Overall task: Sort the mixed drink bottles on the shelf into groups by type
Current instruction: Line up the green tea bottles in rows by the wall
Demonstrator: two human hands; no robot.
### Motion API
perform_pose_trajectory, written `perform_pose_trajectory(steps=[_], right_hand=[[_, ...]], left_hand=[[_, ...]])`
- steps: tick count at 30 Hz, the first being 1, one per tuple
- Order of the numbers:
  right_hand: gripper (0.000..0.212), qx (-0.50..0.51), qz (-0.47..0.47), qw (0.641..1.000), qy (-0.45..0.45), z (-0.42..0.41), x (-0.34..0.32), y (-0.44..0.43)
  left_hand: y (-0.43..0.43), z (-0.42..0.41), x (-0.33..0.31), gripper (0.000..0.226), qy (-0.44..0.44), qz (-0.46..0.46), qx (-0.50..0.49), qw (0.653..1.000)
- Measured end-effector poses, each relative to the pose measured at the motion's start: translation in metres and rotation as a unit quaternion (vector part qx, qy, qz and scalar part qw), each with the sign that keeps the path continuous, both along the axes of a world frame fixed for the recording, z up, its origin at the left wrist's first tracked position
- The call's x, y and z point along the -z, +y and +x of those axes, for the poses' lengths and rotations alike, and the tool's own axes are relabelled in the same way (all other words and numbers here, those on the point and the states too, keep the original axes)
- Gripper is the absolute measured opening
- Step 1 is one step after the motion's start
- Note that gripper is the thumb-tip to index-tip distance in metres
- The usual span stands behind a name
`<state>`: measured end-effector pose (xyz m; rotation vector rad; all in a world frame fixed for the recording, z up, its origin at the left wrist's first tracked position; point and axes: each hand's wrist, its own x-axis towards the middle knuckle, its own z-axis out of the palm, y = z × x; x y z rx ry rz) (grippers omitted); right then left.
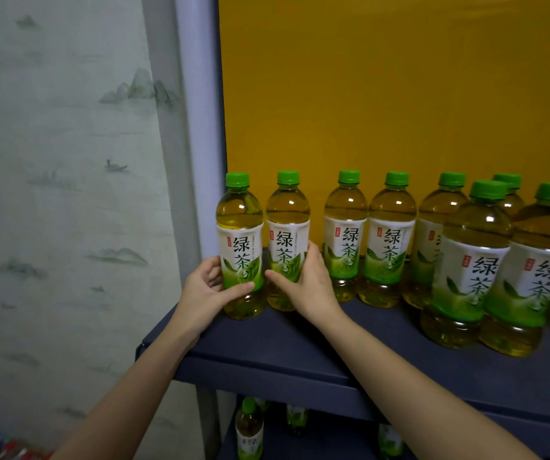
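Left hand (204, 293) curls round leftmost bottle (239, 224); right hand (306, 285) grips second bottle (287, 220) (clear plastic, domed shoulders).

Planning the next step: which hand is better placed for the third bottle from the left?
Likely right: right hand grips the second bottle, beside the third bottle; left hand grips the leftmost bottle.

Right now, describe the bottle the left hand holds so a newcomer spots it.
Find the dark blue shelf against the yellow back panel. Its row of green-capped clear plastic tea bottles ends left at the leftmost bottle. Only it is gripped by the left hand.
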<state>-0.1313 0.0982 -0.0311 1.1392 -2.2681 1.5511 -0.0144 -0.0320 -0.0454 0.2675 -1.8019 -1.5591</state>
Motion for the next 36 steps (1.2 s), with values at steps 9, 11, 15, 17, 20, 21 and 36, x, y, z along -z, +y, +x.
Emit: perform_pose_trajectory(steps=[9, 11, 15, 17, 20, 21, 36], right_hand=[[0.066, -0.025, -0.02, 0.999, -0.028, 0.001, -0.002, 0.073], [0.067, -0.017, -0.024, 0.999, -0.027, -0.002, -0.002, 0.089], [0.067, -0.003, -0.027, 0.999, -0.03, -0.008, 0.001, 0.118], [0.067, 0.007, -0.031, 0.999, -0.032, -0.011, 0.002, 0.128], [0.066, 0.022, -0.045, 0.998, -0.034, -0.015, 0.005, 0.139], [0.065, 0.023, -0.048, 0.998, -0.036, -0.016, 0.006, 0.141], [0.063, 0.034, -0.049, 0.998, -0.026, -0.014, 0.011, 0.141]], left_hand=[[0.032, -0.005, -0.008, 0.058, -0.041, -0.039, 0.108, 0.993], [0.044, -0.013, -0.009, 0.054, -0.042, -0.051, 0.117, 0.991], [0.066, -0.029, -0.009, 0.056, -0.05, -0.061, 0.135, 0.988], [0.075, -0.038, -0.008, 0.06, -0.048, -0.059, 0.139, 0.987], [0.084, -0.048, -0.007, 0.058, -0.05, -0.071, 0.135, 0.987], [0.086, -0.051, -0.007, 0.057, -0.051, -0.076, 0.133, 0.987], [0.094, -0.053, -0.01, 0.05, -0.053, -0.072, 0.133, 0.987]])
